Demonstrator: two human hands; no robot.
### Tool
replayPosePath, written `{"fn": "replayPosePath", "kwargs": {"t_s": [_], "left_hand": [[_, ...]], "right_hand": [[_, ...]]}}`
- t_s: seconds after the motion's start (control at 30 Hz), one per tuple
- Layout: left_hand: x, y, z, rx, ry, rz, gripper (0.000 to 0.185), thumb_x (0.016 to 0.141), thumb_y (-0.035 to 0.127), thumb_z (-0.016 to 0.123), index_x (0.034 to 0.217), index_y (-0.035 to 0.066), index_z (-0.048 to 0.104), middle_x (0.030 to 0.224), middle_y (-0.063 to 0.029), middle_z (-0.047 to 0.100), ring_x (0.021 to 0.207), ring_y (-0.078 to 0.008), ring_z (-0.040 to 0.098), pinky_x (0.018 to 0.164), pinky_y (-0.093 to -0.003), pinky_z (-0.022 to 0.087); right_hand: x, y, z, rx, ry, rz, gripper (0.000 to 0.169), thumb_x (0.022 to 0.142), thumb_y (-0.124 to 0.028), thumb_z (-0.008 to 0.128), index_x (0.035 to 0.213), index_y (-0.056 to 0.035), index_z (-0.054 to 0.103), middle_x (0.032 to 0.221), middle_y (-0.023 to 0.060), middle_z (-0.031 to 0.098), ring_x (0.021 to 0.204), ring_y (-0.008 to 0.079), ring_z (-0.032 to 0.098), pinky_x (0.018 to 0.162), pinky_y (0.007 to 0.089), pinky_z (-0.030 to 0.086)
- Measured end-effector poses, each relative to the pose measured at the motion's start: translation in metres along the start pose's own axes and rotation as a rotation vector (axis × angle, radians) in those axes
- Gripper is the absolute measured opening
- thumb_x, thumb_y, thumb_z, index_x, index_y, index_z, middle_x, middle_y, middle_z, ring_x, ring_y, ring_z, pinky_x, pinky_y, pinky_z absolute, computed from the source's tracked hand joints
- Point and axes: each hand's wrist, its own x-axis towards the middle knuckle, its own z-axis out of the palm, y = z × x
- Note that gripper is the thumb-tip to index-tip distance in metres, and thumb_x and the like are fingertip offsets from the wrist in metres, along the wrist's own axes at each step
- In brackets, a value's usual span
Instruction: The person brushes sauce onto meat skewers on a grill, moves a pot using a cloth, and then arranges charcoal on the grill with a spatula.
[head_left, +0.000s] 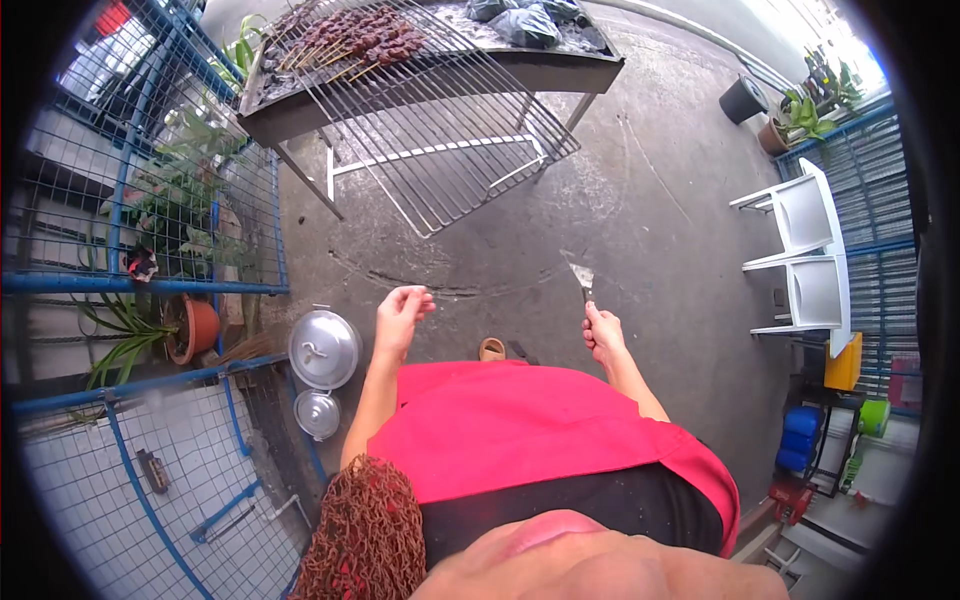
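My right hand (604, 330) grips the handle of a scraper (582, 275) with a flat, flared metal blade, pointing away from me. My left hand (406, 309) is raised at about the same height, fingers curled in against the thumb; I see nothing held in it. Ahead of both hands, a wire grill grate (457, 150) slopes from the top of a metal charcoal grill (555, 79) down past its near edge. Skewers of dark glazed meat (367, 37) lie in rows at the upper left of the grate. Neither hand touches the grate.
Black plastic bundles (527, 28) sit on the grill's ashy right end. Two lidded aluminium pots (324, 350) stand left of me by a blue mesh fence (142, 285). White plastic chairs (806, 217) line the right side. A black bucket (742, 99) stands far right on the concrete floor (637, 202).
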Motion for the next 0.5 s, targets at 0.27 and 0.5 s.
{"fn": "replayPosePath", "kwargs": {"t_s": [0.27, 0.5], "left_hand": [[0.074, 0.103, 0.188, 1.160, 0.151, 1.153, 0.049, 0.078, 0.014, 0.070, 0.122, 0.002, 0.054, 0.117, -0.0131, 0.058, 0.114, -0.0304, 0.051, 0.094, -0.0416, 0.040], [0.146, 0.096, 0.213, 1.276, 0.056, 0.811, 0.022, 0.088, 0.023, 0.062, 0.081, 0.003, 0.056, 0.079, -0.0140, 0.061, 0.076, -0.0330, 0.064, 0.065, -0.0432, 0.050]], "right_hand": [[0.029, -0.108, -0.050, 0.469, -0.006, -0.421, 0.035, 0.093, -0.040, 0.058, 0.095, -0.0061, 0.050, 0.065, -0.0001, 0.049, 0.043, 0.0071, 0.040, 0.036, 0.0226, 0.028], [0.105, -0.248, -0.042, 0.469, -0.411, -0.488, 0.028, 0.094, -0.031, 0.059, 0.108, -0.0070, 0.054, 0.078, 0.0022, 0.057, 0.057, 0.0094, 0.050, 0.049, 0.0235, 0.041]]}}
